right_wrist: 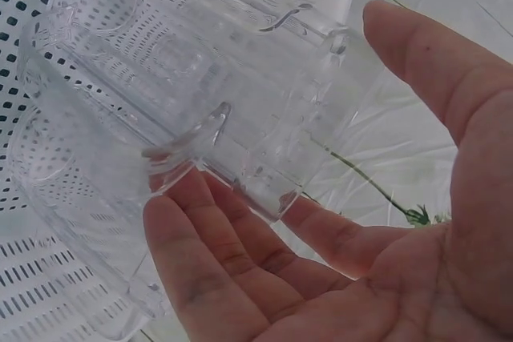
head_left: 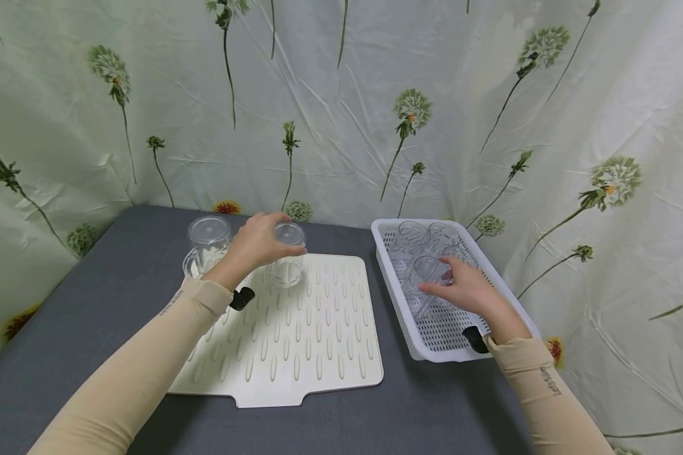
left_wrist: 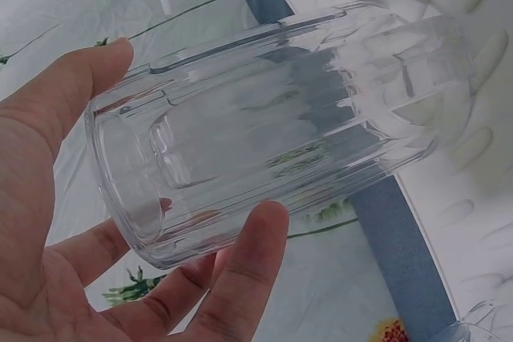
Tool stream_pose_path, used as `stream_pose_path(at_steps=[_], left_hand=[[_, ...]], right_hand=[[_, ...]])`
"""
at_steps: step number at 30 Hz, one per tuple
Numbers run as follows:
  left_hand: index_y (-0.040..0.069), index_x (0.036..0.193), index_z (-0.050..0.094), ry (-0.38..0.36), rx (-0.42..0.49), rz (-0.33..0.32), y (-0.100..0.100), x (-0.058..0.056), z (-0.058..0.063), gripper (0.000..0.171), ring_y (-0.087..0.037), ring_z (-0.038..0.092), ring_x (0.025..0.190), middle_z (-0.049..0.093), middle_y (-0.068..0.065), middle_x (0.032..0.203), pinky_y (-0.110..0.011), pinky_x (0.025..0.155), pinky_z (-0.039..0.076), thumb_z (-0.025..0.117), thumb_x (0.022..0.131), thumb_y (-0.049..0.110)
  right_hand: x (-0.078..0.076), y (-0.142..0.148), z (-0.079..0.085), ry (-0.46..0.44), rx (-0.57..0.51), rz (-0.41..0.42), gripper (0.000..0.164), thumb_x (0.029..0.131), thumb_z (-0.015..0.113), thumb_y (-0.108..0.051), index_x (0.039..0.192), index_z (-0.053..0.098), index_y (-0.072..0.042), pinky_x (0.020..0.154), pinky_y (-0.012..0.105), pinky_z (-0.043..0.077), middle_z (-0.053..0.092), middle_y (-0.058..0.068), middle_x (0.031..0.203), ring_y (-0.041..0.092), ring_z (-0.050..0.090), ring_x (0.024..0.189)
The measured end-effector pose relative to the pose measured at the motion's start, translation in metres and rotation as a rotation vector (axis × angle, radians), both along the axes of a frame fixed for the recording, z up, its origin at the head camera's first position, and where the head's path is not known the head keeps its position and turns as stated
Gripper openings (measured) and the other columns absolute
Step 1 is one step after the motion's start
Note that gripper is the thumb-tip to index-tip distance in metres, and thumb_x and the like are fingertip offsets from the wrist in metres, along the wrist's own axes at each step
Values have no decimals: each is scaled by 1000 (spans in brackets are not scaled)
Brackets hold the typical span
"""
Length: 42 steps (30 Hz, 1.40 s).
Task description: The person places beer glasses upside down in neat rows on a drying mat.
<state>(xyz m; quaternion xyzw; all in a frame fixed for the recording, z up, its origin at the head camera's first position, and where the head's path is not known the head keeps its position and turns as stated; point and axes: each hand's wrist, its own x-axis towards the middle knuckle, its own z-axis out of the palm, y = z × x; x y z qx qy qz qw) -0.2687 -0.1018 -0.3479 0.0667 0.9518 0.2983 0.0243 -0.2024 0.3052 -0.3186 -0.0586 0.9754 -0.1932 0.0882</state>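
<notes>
My left hand (head_left: pixel 260 243) grips the base of an upside-down clear glass mug (head_left: pixel 287 268) at the back of the cream ribbed board (head_left: pixel 319 341). In the left wrist view, thumb and fingers spread round the base end of this panelled mug (left_wrist: pixel 264 118), its mouth towards the board. My right hand (head_left: pixel 468 287) is in the white perforated basket (head_left: pixel 395 303), round the base end of another clear mug (head_left: pixel 429 268). The right wrist view shows curled fingers (right_wrist: pixel 216 254) against this mug (right_wrist: pixel 240 102) by its handle, the thumb beside its base.
Another upturned glass mug (head_left: pixel 209 237) stands at the board's back left, partly behind my left wrist. More clear mugs (head_left: pixel 412 235) sit at the back of the basket. Dark grey cloth (head_left: pixel 119 278) covers the table, and a flower-printed curtain (head_left: pixel 341 114) hangs close behind and on the right.
</notes>
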Motion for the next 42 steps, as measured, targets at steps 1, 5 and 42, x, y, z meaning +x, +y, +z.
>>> stream_pose_path(at_steps=[1, 5, 42], left_hand=[[18, 158, 51, -2, 2, -2, 0, 0, 0, 84, -53, 39, 153, 39, -27, 167, -72, 116, 44, 84, 89, 53], [18, 159, 51, 2, 3, -10, -1, 1, 0, 85, -53, 36, 155, 38, -28, 168, -72, 118, 42, 84, 90, 54], [16, 157, 52, 56, 27, -4, -9, 11, 2, 85, -49, 45, 147, 50, -23, 157, -69, 115, 45, 84, 89, 56]], right_hand=[[0, -1, 0, -4, 1, -6, 96, 97, 75, -49, 159, 34, 12, 98, 60, 58, 63, 38, 136, 50, 65, 122], [-1, -3, 1, -24, 1, -26, 95, 98, 75, -49, 159, 34, 10, 97, 59, 58, 62, 38, 138, 50, 64, 123], [1, 2, 1, -52, -31, -58, 96, 93, 80, -53, 155, 37, 7, 86, 49, 59, 64, 34, 134, 43, 67, 112]])
